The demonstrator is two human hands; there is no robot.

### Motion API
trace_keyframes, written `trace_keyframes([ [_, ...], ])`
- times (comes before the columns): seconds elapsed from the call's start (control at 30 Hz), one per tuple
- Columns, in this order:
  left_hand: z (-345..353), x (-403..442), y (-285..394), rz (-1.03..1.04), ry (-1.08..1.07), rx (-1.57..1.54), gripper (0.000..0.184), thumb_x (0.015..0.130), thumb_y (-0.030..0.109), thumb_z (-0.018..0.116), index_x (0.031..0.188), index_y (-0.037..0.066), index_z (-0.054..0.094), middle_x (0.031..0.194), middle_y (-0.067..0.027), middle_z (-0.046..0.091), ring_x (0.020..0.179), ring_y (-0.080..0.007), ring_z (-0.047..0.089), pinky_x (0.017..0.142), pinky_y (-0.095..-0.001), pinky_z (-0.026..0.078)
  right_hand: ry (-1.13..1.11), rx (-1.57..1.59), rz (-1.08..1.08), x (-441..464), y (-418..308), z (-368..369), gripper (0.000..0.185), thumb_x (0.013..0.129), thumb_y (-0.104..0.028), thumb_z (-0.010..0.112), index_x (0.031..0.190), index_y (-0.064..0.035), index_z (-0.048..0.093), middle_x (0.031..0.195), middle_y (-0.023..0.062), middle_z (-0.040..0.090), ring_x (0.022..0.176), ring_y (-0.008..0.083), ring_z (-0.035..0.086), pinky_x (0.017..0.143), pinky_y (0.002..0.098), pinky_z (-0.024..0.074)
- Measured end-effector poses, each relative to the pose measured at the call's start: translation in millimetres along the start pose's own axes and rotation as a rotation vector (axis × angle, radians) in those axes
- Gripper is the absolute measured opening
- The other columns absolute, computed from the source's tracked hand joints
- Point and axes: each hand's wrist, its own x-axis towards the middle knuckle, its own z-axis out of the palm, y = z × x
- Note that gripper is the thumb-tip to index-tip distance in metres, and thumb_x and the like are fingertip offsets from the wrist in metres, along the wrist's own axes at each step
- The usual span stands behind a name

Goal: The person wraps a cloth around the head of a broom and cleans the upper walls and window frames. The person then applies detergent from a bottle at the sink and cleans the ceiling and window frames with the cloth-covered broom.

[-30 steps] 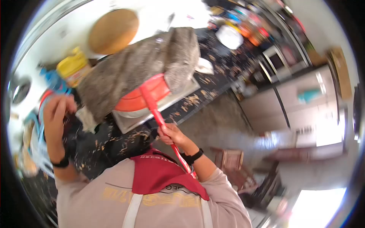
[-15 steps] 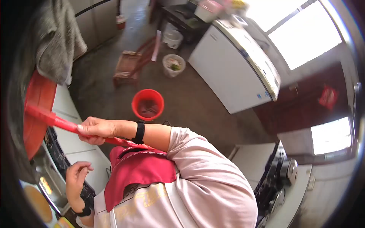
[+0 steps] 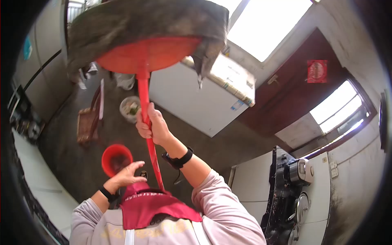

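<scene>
My right hand (image 3: 154, 125) is wrapped round the red handle of a mop (image 3: 143, 94). The mop is raised, with its wide red plate (image 3: 151, 53) and grey cloth head (image 3: 143, 20) at the top of the view, nearest the camera. The lower end of the handle reaches down to my maroon apron (image 3: 155, 208). My left hand (image 3: 125, 176) is empty, its fingers stretched out and apart. From this view it overlaps the lower edge of a red bucket (image 3: 107, 161), whose dark contents are blurred.
A wooden chair (image 3: 85, 126) and a pale bin with scraps (image 3: 127, 110) stand on the dark floor. Beyond them is a white chest freezer (image 3: 196, 98). At right, a counter (image 3: 316, 204) carries a rice cooker (image 3: 301, 171) and lidded pots. A cabinet run (image 3: 36, 175) lines the left.
The mop has swung from the left side up to the top centre, my right hand still round its handle. My left hand has moved right, near the bucket. The camera view has turned.
</scene>
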Motion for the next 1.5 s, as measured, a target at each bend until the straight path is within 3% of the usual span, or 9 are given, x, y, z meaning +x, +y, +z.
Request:
trace_keyframes([
  [0.37, -3.6, 267.7, -56.9, 0.163, -0.384, 0.065, 0.087, 0.069, 0.047, 0.071, 0.132, 0.0, 0.032, 0.126, -0.024, 0.043, 0.119, -0.0318, 0.043, 0.098, -0.0378, 0.037, 0.372, -0.031, -0.494, 77.3, -202.7, -207.2, 0.051, 0.087, -0.059, 0.036, 0.074, -0.0102, 0.046, 0.05, -0.0046, 0.031, 0.037, 0.0061, 0.029, 0.031, 0.0206, 0.0231],
  [0.63, -33.9, 382.9, -67.7, -0.103, -0.636, -0.005, 0.087, 0.072, 0.05, 0.067, 0.131, -0.003, 0.032, 0.125, -0.0247, 0.045, 0.119, -0.0337, 0.043, 0.098, -0.0375, 0.036, 0.567, -0.174, -0.752, 100.1, -326.5, -275.8, 0.053, 0.088, -0.057, 0.036, 0.073, -0.0087, 0.05, 0.053, -0.0037, 0.032, 0.041, 0.0068, 0.027, 0.036, 0.0212, 0.0218],
  [0.7, -30.0, 409.8, -82.5, -0.085, -0.587, -0.058, 0.082, 0.071, 0.049, 0.069, 0.125, -0.004, 0.038, 0.12, -0.0235, 0.048, 0.113, -0.0331, 0.047, 0.095, -0.0373, 0.039, 0.584, -0.199, -0.795, 105.2, -356.9, -298.9, 0.052, 0.088, -0.058, 0.037, 0.074, -0.0091, 0.05, 0.053, -0.0037, 0.031, 0.041, 0.0066, 0.027, 0.036, 0.0212, 0.0215],
  [0.83, -48.7, 465.9, -69.7, 0.177, 0.277, 0.293, 0.05, 0.064, 0.035, 0.075, 0.088, 0.004, 0.044, 0.086, -0.014, 0.045, 0.081, -0.0303, 0.046, 0.072, -0.0398, 0.039, 0.534, -0.245, -0.907, 116.8, -412.8, -352.6, 0.051, 0.086, -0.059, 0.04, 0.075, -0.0102, 0.049, 0.053, -0.0039, 0.03, 0.042, 0.0064, 0.025, 0.036, 0.0209, 0.0203],
  [0.97, -98.6, 539.5, -29.2, 0.33, 0.691, 0.554, 0.065, 0.057, 0.033, 0.077, 0.104, 0.005, 0.042, 0.103, -0.0154, 0.042, 0.1, -0.0336, 0.041, 0.084, -0.0444, 0.033, 0.535, -0.223, -1.004, 122.8, -462.3, -391.7, 0.05, 0.086, -0.059, 0.041, 0.073, -0.0113, 0.048, 0.053, -0.0039, 0.031, 0.042, 0.007, 0.024, 0.036, 0.0207, 0.02],
  [1.1, -122.9, 619.7, -35.7, 0.304, 0.777, 0.709, 0.063, 0.059, 0.031, 0.076, 0.108, 0.005, 0.045, 0.105, -0.0141, 0.046, 0.105, -0.0333, 0.041, 0.089, -0.0467, 0.031, 0.644, -0.168, -1.087, 134.3, -510.7, -433.3, 0.048, 0.086, -0.059, 0.043, 0.075, -0.0117, 0.046, 0.054, -0.0042, 0.03, 0.042, 0.0067, 0.026, 0.037, 0.0209, 0.0213],
  [1.13, -132.9, 633.0, -38.4, 0.205, 0.517, 0.57, 0.051, 0.063, 0.026, 0.074, 0.103, 0.007, 0.048, 0.097, -0.011, 0.051, 0.1, -0.0322, 0.045, 0.087, -0.0456, 0.034, 0.629, -0.155, -1.093, 135.1, -522.1, -445.1, 0.047, 0.086, -0.058, 0.043, 0.076, -0.0123, 0.046, 0.055, -0.0039, 0.031, 0.042, 0.0068, 0.027, 0.037, 0.0209, 0.0222],
  [1.23, -137.2, 672.8, -43.5, 0.21, 0.509, 0.372, 0.04, 0.066, 0.022, 0.071, 0.097, 0.009, 0.049, 0.092, -0.0095, 0.053, 0.093, -0.0315, 0.049, 0.08, -0.0427, 0.038, 0.586, -0.143, -1.106, 138.1, -561.2, -479.8, 0.049, 0.086, -0.058, 0.042, 0.074, -0.0105, 0.049, 0.055, -0.0043, 0.031, 0.044, 0.0065, 0.027, 0.038, 0.02, 0.024],
  [1.5, -182.9, 742.6, -88.1, 0.108, 0.768, 0.418, 0.031, 0.063, 0.026, 0.074, 0.07, 0.007, 0.051, 0.07, -0.0121, 0.054, 0.069, -0.0346, 0.053, 0.061, -0.0421, 0.042, 0.78, -0.097, -1.146, 173.6, -635.1, -549.3, 0.047, 0.087, -0.057, 0.042, 0.075, -0.012, 0.044, 0.055, -0.0042, 0.033, 0.044, 0.0069, 0.03, 0.039, 0.0201, 0.0267],
])
